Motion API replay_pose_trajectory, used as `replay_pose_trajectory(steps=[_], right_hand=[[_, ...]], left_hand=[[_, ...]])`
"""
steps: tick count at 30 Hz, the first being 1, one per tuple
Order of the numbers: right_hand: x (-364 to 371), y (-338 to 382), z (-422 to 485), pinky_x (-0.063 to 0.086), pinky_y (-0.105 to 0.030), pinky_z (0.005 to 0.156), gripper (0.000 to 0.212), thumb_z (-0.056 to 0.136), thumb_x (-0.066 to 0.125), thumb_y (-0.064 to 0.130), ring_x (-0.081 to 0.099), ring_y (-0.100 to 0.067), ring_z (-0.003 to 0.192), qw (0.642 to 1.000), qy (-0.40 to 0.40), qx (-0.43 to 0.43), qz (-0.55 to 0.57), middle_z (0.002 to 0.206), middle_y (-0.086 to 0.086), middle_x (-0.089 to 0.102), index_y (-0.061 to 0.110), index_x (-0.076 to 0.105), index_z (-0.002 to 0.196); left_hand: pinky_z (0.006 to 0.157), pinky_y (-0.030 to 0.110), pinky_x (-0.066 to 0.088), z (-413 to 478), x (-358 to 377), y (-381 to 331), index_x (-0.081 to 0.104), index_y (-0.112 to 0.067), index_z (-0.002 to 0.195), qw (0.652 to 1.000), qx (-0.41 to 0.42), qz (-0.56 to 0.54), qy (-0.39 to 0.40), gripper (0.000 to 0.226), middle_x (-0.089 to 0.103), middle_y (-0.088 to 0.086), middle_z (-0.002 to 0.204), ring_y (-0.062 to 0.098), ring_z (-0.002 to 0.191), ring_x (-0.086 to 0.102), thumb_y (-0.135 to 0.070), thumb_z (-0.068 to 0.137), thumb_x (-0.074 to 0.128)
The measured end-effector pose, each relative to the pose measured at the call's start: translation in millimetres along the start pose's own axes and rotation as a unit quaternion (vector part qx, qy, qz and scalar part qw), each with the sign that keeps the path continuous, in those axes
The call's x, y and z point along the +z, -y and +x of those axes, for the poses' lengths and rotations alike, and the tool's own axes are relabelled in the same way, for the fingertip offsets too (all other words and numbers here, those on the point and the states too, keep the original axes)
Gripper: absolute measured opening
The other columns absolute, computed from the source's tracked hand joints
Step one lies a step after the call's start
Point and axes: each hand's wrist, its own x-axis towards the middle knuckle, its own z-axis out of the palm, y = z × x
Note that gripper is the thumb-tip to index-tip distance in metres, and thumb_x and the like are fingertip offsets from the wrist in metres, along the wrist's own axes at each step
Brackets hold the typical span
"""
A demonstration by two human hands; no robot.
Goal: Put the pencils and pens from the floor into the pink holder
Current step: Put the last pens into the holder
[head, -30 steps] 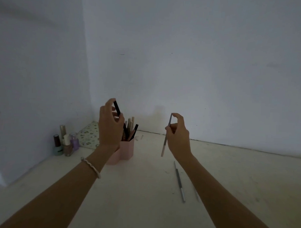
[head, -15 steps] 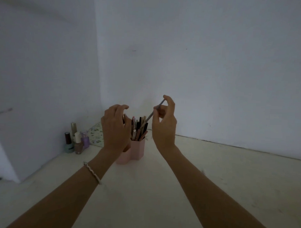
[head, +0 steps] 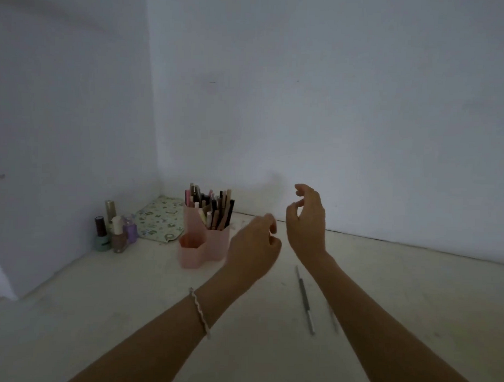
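Pink holder (head: 203, 246), plastic hexagon cups, back cups packed with pens (head: 216, 209), front cup empty. Thin metal pen (head: 304, 300) on floor right of holder. Left hand (head: 253, 248) and right hand (head: 307, 221) both empty, fingers loosely curled.

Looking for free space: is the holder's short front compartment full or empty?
Looks empty: the short front compartment shows only its pink inside, while pens crowd the taller ones.
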Motion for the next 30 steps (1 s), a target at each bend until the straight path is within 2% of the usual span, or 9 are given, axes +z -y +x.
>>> replay_pose_trajectory(steps=[3,7,10,13,17,21,23,25,30], right_hand=[[-24.8,-25.8,-4.5,0.05,-0.03,0.084,0.036,0.09,0.05,0.006,0.056,-0.011,0.091,0.997,0.014,0.066,-0.024,0.116,0.0,0.058,0.017,0.052,0.125],[-49.4,-52.7,-13.6,0.049,-0.025,0.072,0.033,0.089,0.05,0.006,0.057,-0.007,0.078,0.991,0.043,0.119,-0.04,0.103,0.002,0.061,0.018,0.052,0.12],[-61.2,-64.4,-18.3,0.045,-0.021,0.055,0.029,0.091,0.048,0.008,0.055,-0.008,0.06,0.986,0.071,0.138,-0.063,0.076,0.002,0.06,0.015,0.052,0.119],[-67.8,-73.4,-20.4,0.044,-0.027,0.053,0.027,0.088,0.049,0.009,0.052,-0.012,0.054,0.968,0.118,0.194,-0.107,0.066,0.0,0.057,0.013,0.054,0.115],[-67.8,-72.0,-24.2,0.047,-0.03,0.072,0.029,0.084,0.055,0.026,0.061,-0.023,0.085,0.904,0.249,0.25,-0.241,0.099,-0.008,0.063,0.008,0.056,0.108],[-57.6,-66.5,-39.7,0.045,-0.028,0.071,0.03,0.083,0.06,0.031,0.056,-0.02,0.087,0.832,0.386,0.26,-0.302,0.102,-0.005,0.058,0.011,0.052,0.104],[-49.5,-61.2,-42.9,0.045,-0.028,0.071,0.021,0.084,0.058,0.022,0.058,-0.023,0.089,0.845,0.378,0.238,-0.294,0.104,-0.007,0.059,0.01,0.053,0.101],[-40.9,-49.1,-37.8,0.05,-0.031,0.074,0.025,0.083,0.056,0.017,0.063,-0.025,0.089,0.895,0.314,0.219,-0.23,0.101,-0.009,0.064,0.007,0.059,0.106],[-21.9,-8.2,-9.9,0.043,-0.024,0.05,0.019,0.086,0.055,0.014,0.051,-0.012,0.054,0.976,0.155,0.147,-0.039,0.068,0.001,0.057,0.015,0.056,0.105]], left_hand=[[0.082,0.032,0.053,-14.1,47.8,-27.1,0.056,-0.013,0.114,0.958,-0.136,0.02,0.252,0.038,0.065,0.004,0.106,0.019,0.092,0.064,-0.043,0.091,0.055],[0.089,0.033,0.049,-24.4,80.4,-45.2,0.052,-0.007,0.119,0.949,-0.128,0.105,0.27,0.037,0.059,0.01,0.121,0.026,0.11,0.06,-0.028,0.089,0.06],[0.086,0.031,0.049,-12.1,76.3,-47.0,0.054,-0.004,0.115,0.947,-0.13,0.092,0.278,0.027,0.06,0.013,0.121,0.027,0.108,0.061,-0.013,0.09,0.057],[0.075,0.029,0.046,5.4,51.3,-49.0,0.049,-0.005,0.12,0.968,-0.123,0.02,0.217,0.04,0.061,0.013,0.116,0.027,0.101,0.062,-0.017,0.085,0.064],[0.066,0.024,0.047,26.3,9.7,-48.7,0.037,-0.016,0.141,0.991,-0.072,-0.087,0.078,0.064,0.063,0.009,0.094,0.02,0.079,0.062,-0.017,0.083,0.063],[0.063,0.03,0.056,34.6,-16.1,-39.7,0.029,-0.022,0.148,0.99,-0.033,-0.137,0.01,0.07,0.059,0.004,0.077,0.015,0.064,0.059,-0.012,0.087,0.06],[0.063,0.031,0.057,35.4,-25.3,-30.5,0.015,-0.025,0.153,0.987,-0.043,-0.154,-0.01,0.079,0.059,0.008,0.077,0.016,0.063,0.059,-0.009,0.088,0.058],[0.061,0.034,0.057,38.4,-37.2,-17.8,0.013,-0.024,0.154,0.987,-0.048,-0.151,-0.04,0.081,0.059,0.01,0.078,0.018,0.064,0.059,-0.007,0.088,0.057],[0.057,0.025,0.055,57.6,-77.7,28.6,0.006,-0.026,0.154,0.978,-0.092,-0.12,-0.144,0.093,0.062,0.01,0.074,0.022,0.063,0.063,-0.008,0.082,0.062]])
